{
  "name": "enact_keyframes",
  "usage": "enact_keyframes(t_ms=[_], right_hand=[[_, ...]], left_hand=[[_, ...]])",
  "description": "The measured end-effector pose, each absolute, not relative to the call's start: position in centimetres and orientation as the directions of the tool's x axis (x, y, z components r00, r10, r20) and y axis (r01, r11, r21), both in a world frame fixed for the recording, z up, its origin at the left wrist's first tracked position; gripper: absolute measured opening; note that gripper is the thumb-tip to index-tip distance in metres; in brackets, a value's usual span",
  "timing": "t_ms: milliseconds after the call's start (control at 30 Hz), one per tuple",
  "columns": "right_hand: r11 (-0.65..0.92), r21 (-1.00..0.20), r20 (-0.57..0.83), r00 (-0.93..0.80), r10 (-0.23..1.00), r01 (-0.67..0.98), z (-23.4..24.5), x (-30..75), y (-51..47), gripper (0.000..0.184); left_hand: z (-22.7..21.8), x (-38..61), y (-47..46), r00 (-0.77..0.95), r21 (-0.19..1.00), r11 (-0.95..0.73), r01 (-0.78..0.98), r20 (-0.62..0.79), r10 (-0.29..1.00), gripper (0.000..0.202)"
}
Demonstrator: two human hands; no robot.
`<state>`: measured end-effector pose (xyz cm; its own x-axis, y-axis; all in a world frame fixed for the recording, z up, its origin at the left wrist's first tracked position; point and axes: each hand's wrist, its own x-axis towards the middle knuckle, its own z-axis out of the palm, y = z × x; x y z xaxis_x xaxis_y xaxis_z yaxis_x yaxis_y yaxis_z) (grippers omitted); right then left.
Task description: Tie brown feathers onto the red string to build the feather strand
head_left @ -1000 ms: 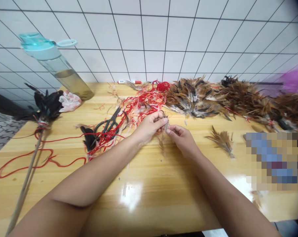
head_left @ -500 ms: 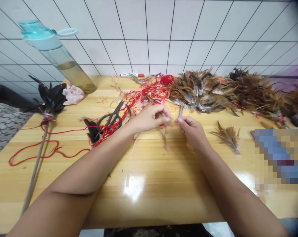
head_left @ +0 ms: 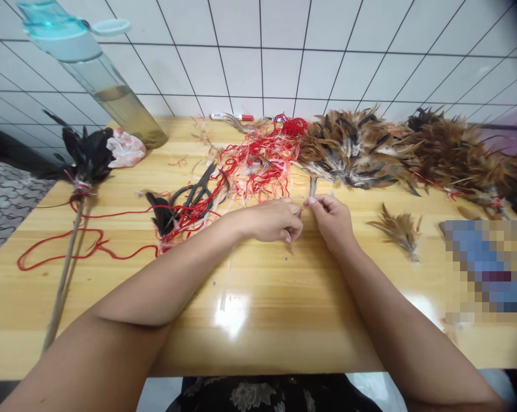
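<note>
Between the thumb and fingertips of my right hand [head_left: 333, 220] is a small greyish feather [head_left: 313, 186], its tip pointing away from me. Close by on its left is my left hand [head_left: 275, 222], back upward and fingers curled; whatever they pinch, if anything, is hidden. Beyond the hands lies a tangle of red string [head_left: 262, 163]. A large brown-and-black feather bundle [head_left: 353, 149] rests behind the right hand. On the table to its right is a small tuft of brown feathers [head_left: 398, 232].
Dark-handled scissors [head_left: 194, 194] lie among string beside a black feather tuft [head_left: 160, 214]. At left, a stick [head_left: 65, 274] carries black feathers [head_left: 84, 154]. A water bottle [head_left: 112, 91] and crumpled tissue [head_left: 126, 149] stand behind. A blurred blue object [head_left: 481, 266] lies at right.
My left hand has come nearer to me and turned back upward, its fingers now beside the right hand. The right hand keeps its pinch on the feather. The view has tilted slightly down.
</note>
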<state>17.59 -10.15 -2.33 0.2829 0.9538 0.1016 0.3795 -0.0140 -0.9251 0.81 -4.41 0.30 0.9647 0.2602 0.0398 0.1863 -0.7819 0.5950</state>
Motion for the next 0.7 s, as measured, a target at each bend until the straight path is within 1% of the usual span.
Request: enact_keyframes(t_ms=[67, 100, 167, 233, 300, 367, 500, 600, 700], right_hand=[[-0.005, -0.925, 0.11, 0.28, 0.954, 0.38, -2.4, 17.7, -10.1, 0.024], [-0.004, -0.925, 0.111, 0.28, 0.954, 0.379, -2.5, 17.7, -10.1, 0.024], [-0.003, -0.925, 0.111, 0.278, 0.954, 0.379, -2.5, 17.8, -10.1, 0.025], [-0.002, -0.925, 0.106, 0.262, 0.959, 0.381, -2.5, 17.8, -10.2, 0.026], [-0.007, -0.925, 0.093, 0.243, 0.965, 0.38, -2.5, 17.8, -10.2, 0.027], [-0.015, -0.925, 0.08, 0.232, 0.969, 0.379, -2.5, 17.7, -10.2, 0.028], [-0.019, -0.921, 0.076, 0.228, 0.971, 0.389, -2.6, 17.7, -10.1, 0.029], [-0.015, -0.923, 0.079, 0.227, 0.971, 0.385, -2.6, 17.8, -10.0, 0.029], [-0.002, -0.928, 0.085, 0.216, 0.973, 0.373, -2.7, 17.8, -10.0, 0.027]], left_hand=[[0.7, 0.9, -4.4, 0.955, 0.586, -0.791, 0.177, 0.094, 0.283, 0.012], [1.0, 0.8, -4.4, 0.941, 0.588, -0.787, 0.188, 0.123, 0.316, 0.011], [1.4, 0.7, -4.2, 0.891, 0.605, -0.755, 0.253, 0.159, 0.426, 0.01], [1.6, 0.4, -3.9, 0.828, 0.615, -0.707, 0.35, 0.149, 0.54, 0.009], [1.6, 0.2, -3.5, 0.787, 0.602, -0.679, 0.42, 0.131, 0.603, 0.008], [1.5, 0.0, -3.1, 0.778, 0.579, -0.69, 0.435, 0.143, 0.612, 0.009], [1.5, -0.1, -2.8, 0.8, 0.514, -0.766, 0.387, 0.226, 0.556, 0.014], [1.8, -0.2, -3.0, 0.815, 0.402, -0.826, 0.396, 0.26, 0.517, 0.015], [2.0, -0.2, -3.3, 0.83, 0.286, -0.858, 0.427, 0.254, 0.497, 0.014]])
